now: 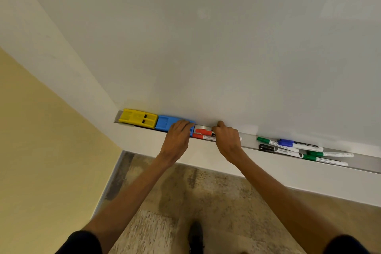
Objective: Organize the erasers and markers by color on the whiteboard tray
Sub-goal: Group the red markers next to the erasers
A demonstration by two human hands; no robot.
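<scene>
Right grip (225, 140) clenched over red markers (203, 134); left grip (178, 137) flat on blue eraser (165, 123).

Lined up along the metal whiteboard tray (250, 137): yellow eraser (137, 118) at the far left end, lying flat, ribbed top up; blue eraser (167, 123) touching it on the right, partly covered. Just beside that, two red-capped markers (203, 134) lying side by side lengthwise, barrels hidden. Well apart to the right, a loose crossed heap: three green markers (266, 141), one blue marker (288, 143), one black marker (268, 148), white barrels pointing right.
</scene>
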